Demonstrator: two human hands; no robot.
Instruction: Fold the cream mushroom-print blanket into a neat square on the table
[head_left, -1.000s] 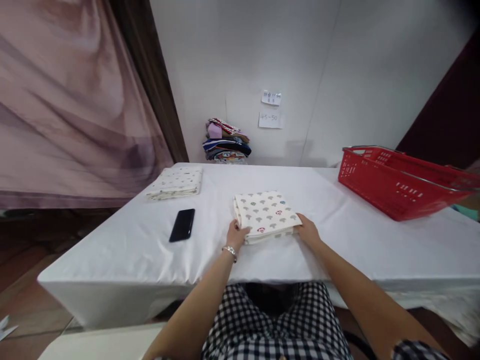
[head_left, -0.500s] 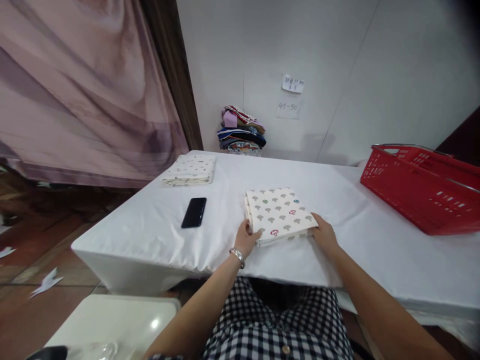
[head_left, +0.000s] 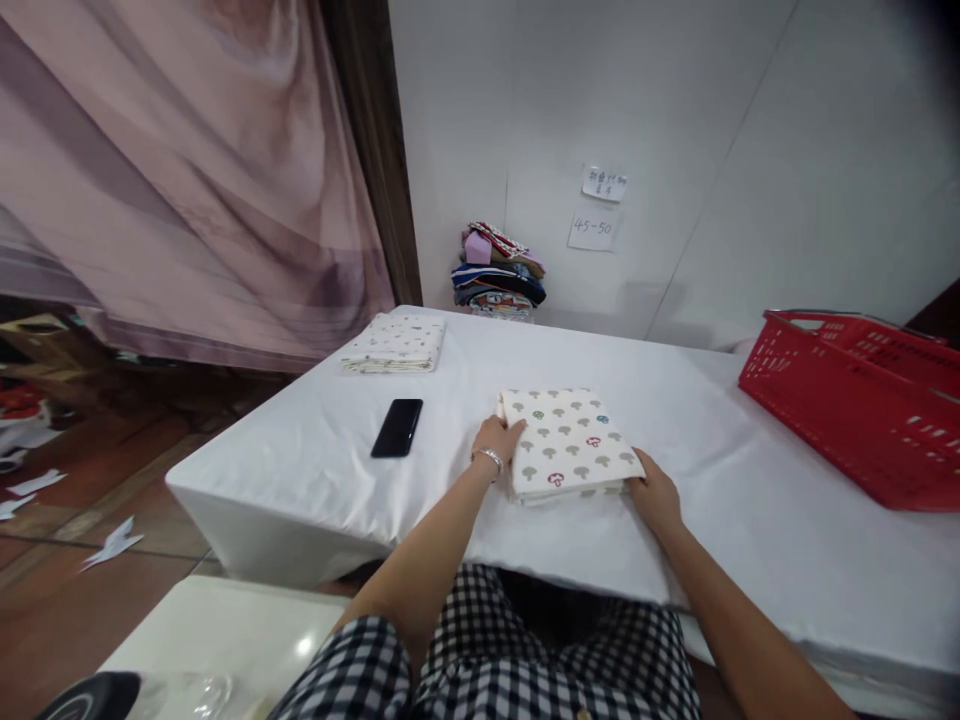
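A folded white cloth [head_left: 566, 440] with grey, red, green and blue mushroom prints lies on the white-covered table [head_left: 465, 350]. My left hand [head_left: 496, 440] grips its left edge, the thumb on top and the other fingers hidden by the layers. At the near right corner my right hand [head_left: 654, 490] pinches the cloth, its fingertips partly out of sight underneath. Another folded white cloth [head_left: 396, 342] with a small print rests at the table's far left. Between the two cloths, left of my left hand, is a black phone [head_left: 397, 428].
A red plastic basket [head_left: 847, 400] stands on the table at the right. Behind the table, a pile of folded fabrics [head_left: 499, 275] sits against the wall. A white stool-like surface [head_left: 225, 620] is at lower left, and a pink curtain [head_left: 225, 180] hangs beyond.
My left hand has slid from the cloth's near left corner up along its left edge. My right hand stays at the near right corner. The camera view has shifted slightly.
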